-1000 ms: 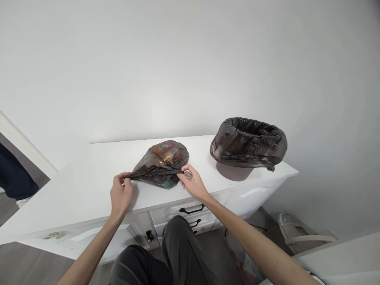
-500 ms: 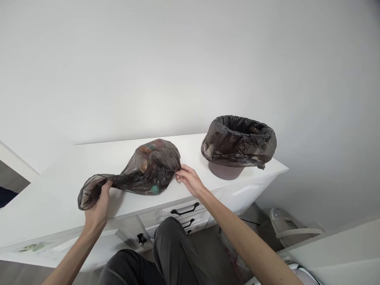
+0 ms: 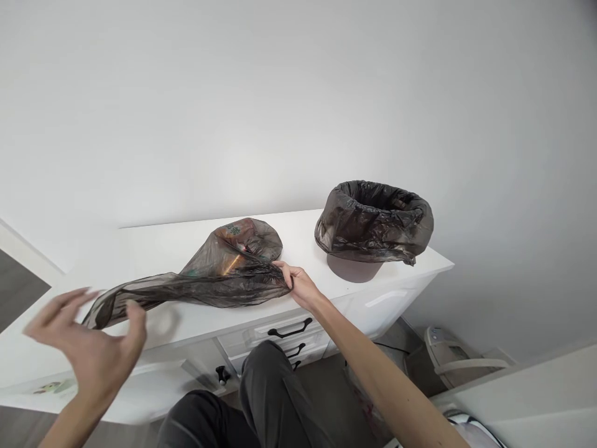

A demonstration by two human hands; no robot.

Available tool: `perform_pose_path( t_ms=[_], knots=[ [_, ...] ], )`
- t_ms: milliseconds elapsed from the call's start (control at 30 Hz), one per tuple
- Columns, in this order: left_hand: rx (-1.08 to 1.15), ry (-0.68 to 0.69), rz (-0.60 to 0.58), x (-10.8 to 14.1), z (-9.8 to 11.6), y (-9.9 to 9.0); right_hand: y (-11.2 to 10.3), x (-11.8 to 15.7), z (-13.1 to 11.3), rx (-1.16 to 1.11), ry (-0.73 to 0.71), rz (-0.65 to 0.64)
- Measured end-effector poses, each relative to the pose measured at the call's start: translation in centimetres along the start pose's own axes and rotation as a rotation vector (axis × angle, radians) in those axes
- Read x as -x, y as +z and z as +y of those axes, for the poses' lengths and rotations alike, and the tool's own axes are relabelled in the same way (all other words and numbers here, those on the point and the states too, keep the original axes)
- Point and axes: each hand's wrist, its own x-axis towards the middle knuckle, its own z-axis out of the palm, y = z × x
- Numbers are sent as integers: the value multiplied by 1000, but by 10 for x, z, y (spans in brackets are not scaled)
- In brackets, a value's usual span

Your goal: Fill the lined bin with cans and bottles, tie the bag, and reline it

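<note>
A dark, see-through garbage bag (image 3: 219, 274) lies on the white cabinet top, its filled part toward the middle and its loose neck stretched out to the left. Orange and green wrappers show through the plastic. My right hand (image 3: 301, 286) pinches the bag's near right side. Over at the bag's left end, my left hand (image 3: 96, 354) is open, fingers and thumb spread around the neck, slightly blurred. Further right stands a brownish trash can (image 3: 357, 269) lined with another dark garbage bag (image 3: 373, 230), folded over its rim.
The white cabinet (image 3: 298, 218) has black-handled drawers (image 3: 289, 328) in front, close to my knees (image 3: 268, 373). Behind it rises a white wall (image 3: 280, 112). A pale appliance with a curved handle (image 3: 459, 361) sits on the floor at right.
My left hand has let go of the bag's neck and moved left with fingers spread. The neck now lies longer and flatter. My right hand has pulled the bag's side slightly toward the right.
</note>
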Motion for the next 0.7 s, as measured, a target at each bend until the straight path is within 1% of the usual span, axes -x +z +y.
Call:
perform_pose_path(
  t_ms=[33,100,167,233,367,467,600,700],
  knots=[
    [-26,97,-10,3,18,-3,0,0,0,13,2,-14],
    [-10,257,-149,10,46,-1,-1,0,0,22,12,-44],
    [38,353,-326,18,61,7,-1,0,0,20,18,-64],
    [89,390,-457,27,64,17,0,0,-1,16,13,-68],
    [153,347,-656,49,56,30,1,1,-4,11,9,-76],
    [126,246,-795,59,52,35,3,3,-6,-10,8,-92],
    [-84,62,-878,56,50,41,6,4,-8,-4,-10,-77],
    [-251,34,-946,51,49,46,6,4,-7,-2,-20,-73]
  ],
)
